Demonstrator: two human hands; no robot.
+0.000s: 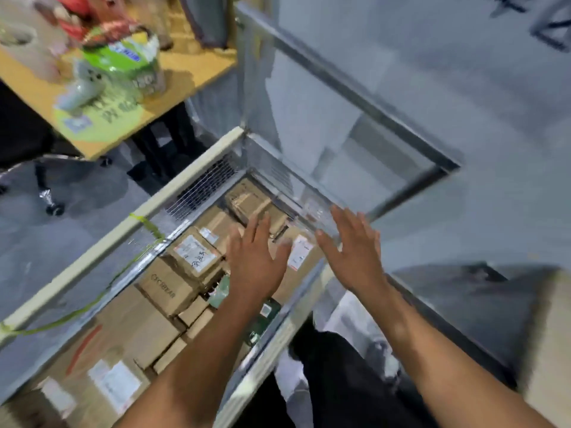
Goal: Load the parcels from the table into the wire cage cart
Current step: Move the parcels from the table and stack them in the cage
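Cardboard parcels (173, 291) lie packed together inside the wire cage cart (185, 171), several with white labels. Above them the left hand (255, 261) and right hand (355, 251) are both spread flat and empty. A wooden desk (191, 66) with bags stands beyond.

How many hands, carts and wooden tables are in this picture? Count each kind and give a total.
Hands: 2 (left hand, right hand)
Cart: 1
Wooden table: 1
Total: 4
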